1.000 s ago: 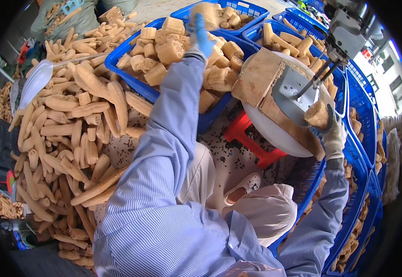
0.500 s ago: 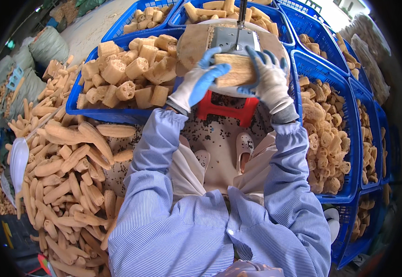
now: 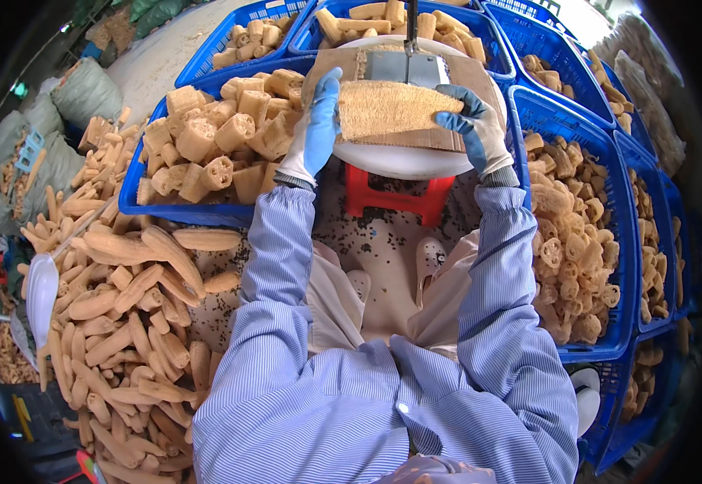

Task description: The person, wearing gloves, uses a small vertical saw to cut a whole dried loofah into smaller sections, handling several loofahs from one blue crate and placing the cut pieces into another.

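A pale tan loofah (image 3: 395,113) lies crosswise in front of a grey metal plate (image 3: 403,68) with an upright metal rod (image 3: 412,32). Its left end is cut straight and its right end tapers. Against the cut end my left hand (image 3: 318,125), in a white and blue glove, stands flat with fingers stretched upward. The tapered end is gripped by my right hand (image 3: 476,129), gloved alike, between thumb and fingers. Under the loofah are a brown board (image 3: 447,139) and a round white top (image 3: 399,164).
Blue crates surround the work spot: one at left (image 3: 189,213) holds thick cut loofah pieces, one at right (image 3: 621,242) smaller pieces. Whole loofahs (image 3: 117,315) are heaped on the floor at left. A red stool (image 3: 399,202) stands beneath the white top, dark bits scattered around it.
My hands have moved apart, the left one leftward and flattened. The loofah between them, earlier blurred and seemingly short, now shows its full length and tapered end.
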The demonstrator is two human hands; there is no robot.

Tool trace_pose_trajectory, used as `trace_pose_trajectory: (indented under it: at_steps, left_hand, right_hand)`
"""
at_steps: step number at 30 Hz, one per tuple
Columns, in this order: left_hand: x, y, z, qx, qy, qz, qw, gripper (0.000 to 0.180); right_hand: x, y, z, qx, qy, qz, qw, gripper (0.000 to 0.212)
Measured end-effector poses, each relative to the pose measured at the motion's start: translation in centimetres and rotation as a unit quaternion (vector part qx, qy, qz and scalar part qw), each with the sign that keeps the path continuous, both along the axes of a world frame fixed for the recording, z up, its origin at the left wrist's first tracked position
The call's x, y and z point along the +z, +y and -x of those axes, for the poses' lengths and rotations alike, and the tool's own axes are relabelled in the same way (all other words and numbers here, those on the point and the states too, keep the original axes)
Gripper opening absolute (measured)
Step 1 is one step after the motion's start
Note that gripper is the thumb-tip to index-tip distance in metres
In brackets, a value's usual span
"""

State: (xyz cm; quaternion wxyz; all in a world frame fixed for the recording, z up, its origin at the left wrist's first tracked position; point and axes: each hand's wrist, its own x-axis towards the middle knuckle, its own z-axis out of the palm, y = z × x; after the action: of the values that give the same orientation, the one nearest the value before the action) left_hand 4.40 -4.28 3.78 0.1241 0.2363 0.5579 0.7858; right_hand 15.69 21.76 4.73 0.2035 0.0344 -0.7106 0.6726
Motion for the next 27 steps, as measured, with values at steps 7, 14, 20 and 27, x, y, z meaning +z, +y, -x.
trace_pose_trajectory:
  at_steps: [7,14,20,27]
  left_hand:
    - [0.6,0.2,-0.3,0.001,-0.02,0.047,0.999,0.055]
    - [-0.8,-1.2,3.1,0.057,0.028,0.024,0.998,0.057]
    - [0.0,-1.8,2.3,0.063,0.129,0.069,0.987,0.067]
    - [-2.2,-2.2,4.0,0.056,0.199,0.073,0.976,0.079]
  right_hand:
    - [-1.3,0.4,1.3,-0.038,0.067,-0.046,0.996,0.051]
    - [-3.4,0.3,4.1,-0.063,-0.024,0.014,0.998,0.045]
    - [-4.5,-1.3,4.7,-0.123,-0.069,-0.027,0.99,0.039]
    - [-6.1,-1.3,6.4,-0.186,-0.096,-0.119,0.971,0.032]
